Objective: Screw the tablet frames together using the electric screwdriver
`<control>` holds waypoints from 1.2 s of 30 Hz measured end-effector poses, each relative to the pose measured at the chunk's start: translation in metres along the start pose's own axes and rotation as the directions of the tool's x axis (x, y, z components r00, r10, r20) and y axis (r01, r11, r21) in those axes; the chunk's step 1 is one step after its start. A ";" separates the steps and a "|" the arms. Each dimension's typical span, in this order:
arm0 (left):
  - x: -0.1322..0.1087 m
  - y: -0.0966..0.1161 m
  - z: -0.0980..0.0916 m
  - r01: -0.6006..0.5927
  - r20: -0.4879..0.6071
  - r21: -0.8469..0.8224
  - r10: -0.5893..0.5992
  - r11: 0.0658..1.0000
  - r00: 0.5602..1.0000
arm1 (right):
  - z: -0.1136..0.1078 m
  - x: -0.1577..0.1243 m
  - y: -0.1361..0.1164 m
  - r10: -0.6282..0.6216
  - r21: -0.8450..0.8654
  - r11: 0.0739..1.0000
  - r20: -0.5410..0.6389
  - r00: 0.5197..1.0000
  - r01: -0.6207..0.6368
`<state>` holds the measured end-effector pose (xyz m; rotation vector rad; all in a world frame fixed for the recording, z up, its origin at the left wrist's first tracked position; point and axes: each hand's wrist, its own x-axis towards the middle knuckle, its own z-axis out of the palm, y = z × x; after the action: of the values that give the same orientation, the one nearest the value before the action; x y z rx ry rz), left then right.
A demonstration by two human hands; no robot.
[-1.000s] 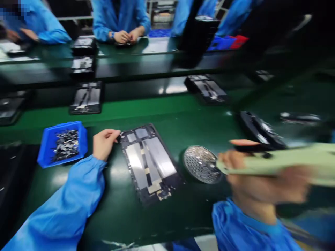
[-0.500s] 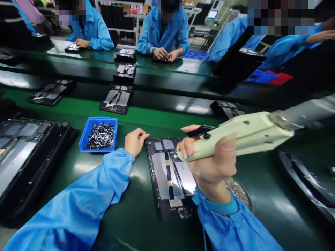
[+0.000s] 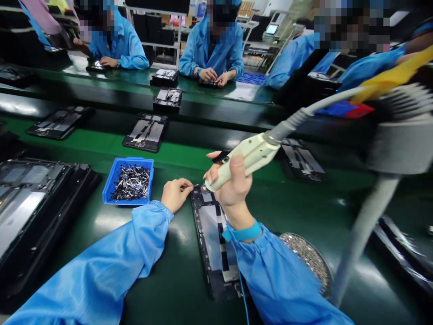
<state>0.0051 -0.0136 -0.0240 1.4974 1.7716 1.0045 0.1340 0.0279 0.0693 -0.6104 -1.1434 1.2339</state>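
Observation:
My right hand (image 3: pixel 233 185) is wrapped round a pale electric screwdriver (image 3: pixel 248 158), thumb on top, with a grey cable running off to the right. The screwdriver's tip points down at the upper left corner of an opened tablet (image 3: pixel 208 234), whose battery plates and ribbon cables show. At that same corner, my left hand (image 3: pixel 176 194) is closed in a pinch beside the tip; whatever the fingertips hold is too small to make out. My right hand and sleeve cover much of the tablet's right side.
A blue bin (image 3: pixel 105 192) of small dark and metallic parts stands left of my left hand. Behind my right sleeve is a round dish of tiny screws (image 3: pixel 306 257). Stacked tablets (image 3: pixel 43 203) rise at the left. More tablets (image 3: pixel 146 131) lie on the green belt (image 3: pixel 184 153); co-workers (image 3: pixel 211 49) sit opposite.
My right hand has carried the screwdriver left, from the tablet's upper middle to its upper left corner. My left hand stays pinched at that corner. The view has shifted slightly.

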 end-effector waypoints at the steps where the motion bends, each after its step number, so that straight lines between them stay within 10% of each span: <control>1: 0.002 0.001 0.001 0.030 0.011 -0.060 -0.029 0.998 1.000 | 0.000 0.001 0.005 0.004 0.006 1.000 -0.011 1.000 -0.004; 7: 0.004 0.004 0.002 0.115 0.028 -0.185 -0.111 0.976 0.993 | -0.001 0.002 0.029 0.027 0.017 1.000 -0.044 0.999 -0.026; 36: 0.005 0.021 -0.011 0.140 0.040 0.211 -0.152 0.967 0.988 | 0.010 -0.005 0.046 0.109 0.026 0.994 -0.012 0.994 -0.108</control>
<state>0.0061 -0.0093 -0.0007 1.4769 1.9638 0.7160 0.1068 0.0345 0.0313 -0.6681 -1.0932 1.3329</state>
